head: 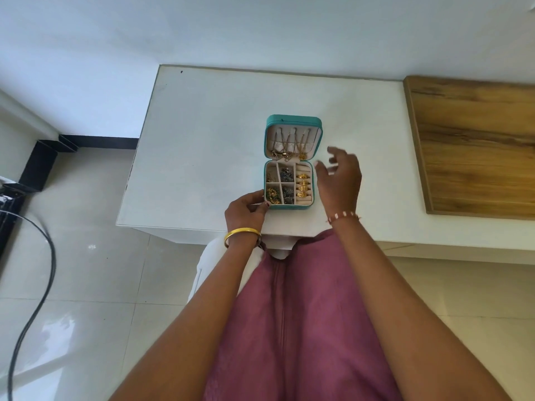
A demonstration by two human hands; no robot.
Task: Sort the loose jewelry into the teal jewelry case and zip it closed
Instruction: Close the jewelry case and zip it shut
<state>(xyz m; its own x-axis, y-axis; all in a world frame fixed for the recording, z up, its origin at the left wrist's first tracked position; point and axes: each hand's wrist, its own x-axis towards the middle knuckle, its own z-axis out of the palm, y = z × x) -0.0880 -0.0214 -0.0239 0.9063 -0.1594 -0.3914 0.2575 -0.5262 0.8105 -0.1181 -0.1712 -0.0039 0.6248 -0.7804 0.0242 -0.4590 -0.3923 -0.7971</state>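
- The teal jewelry case (292, 120) lies open on the white table (202, 125), near the front edge, with its lid laid back flat away from the person.
- The left hand (246, 211) sits at the case's near left corner, fingers and thumb curled against the teal rim, gripping it. The forearm reaches up from the lower left, with a gold bangle (241, 234) round the wrist.
- The right hand (340, 180) hovers just right of the case, apart from it, back of the hand toward the camera. Its fingers are spread and loose, holding nothing; the fingertips are blurred.
- A red-and-white beaded band (344, 216) circles the right wrist, and that forearm runs up from the lower right.
- Inside the base, four gold rings (303, 185) stand in the right-hand ring rolls, and the four small compartments to their left hold dark mixed pieces (285, 175).
- Gold chains (292, 144) hang on the lid's pale lining.
- A wooden board (474, 146) lies on the table, well to the right.
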